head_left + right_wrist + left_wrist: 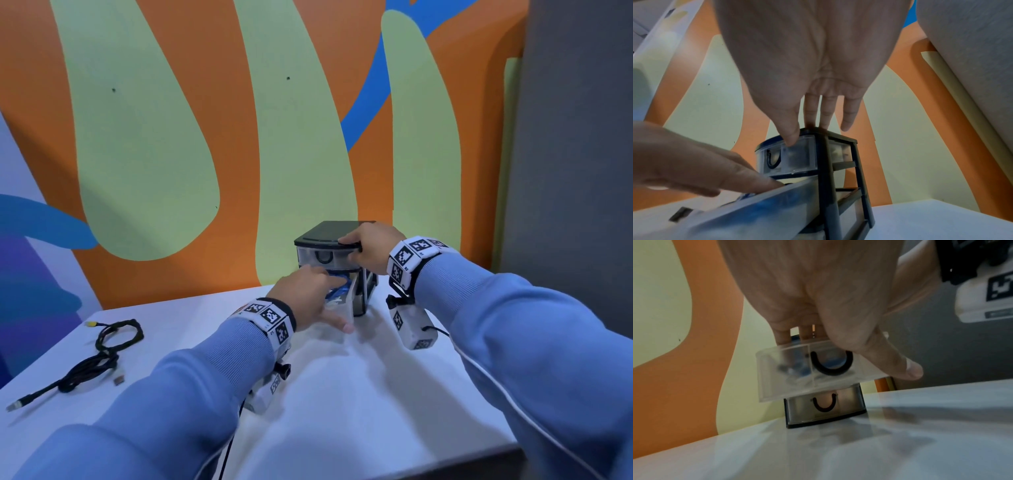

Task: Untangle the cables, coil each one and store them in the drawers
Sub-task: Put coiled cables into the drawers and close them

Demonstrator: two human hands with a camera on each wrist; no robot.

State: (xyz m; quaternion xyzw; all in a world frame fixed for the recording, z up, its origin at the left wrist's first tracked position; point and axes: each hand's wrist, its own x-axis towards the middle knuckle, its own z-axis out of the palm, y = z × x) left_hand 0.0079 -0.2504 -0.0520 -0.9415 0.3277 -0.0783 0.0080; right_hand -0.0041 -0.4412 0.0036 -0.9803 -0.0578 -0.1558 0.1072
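Head view: right hand (370,245) sits on top of the small drawer unit (329,230), fingers straight over the black lid, thumb down on the front of the top drawer; it steadies the unit, not gripping. Left hand (310,294) is just in front of and below it, fingers reaching into the pulled-out middle drawer (347,301), on the blue cable (339,286) lying in there. Whether those fingers pinch the cable or just press it, can't tell. Black cable (102,356) lies loose on the white table (342,394), well to the left of the left hand, partly looped, plugs trailing. Left wrist view: fingers go down behind the clear drawer front, thumb stretched out along its right side; blue shows through the plastic; bottom drawer (825,405) is closed underneath. Right wrist view: fingers flat on the lid, thumb tip on the clear top drawer (795,154); left hand's fingers lie over the open drawer below.
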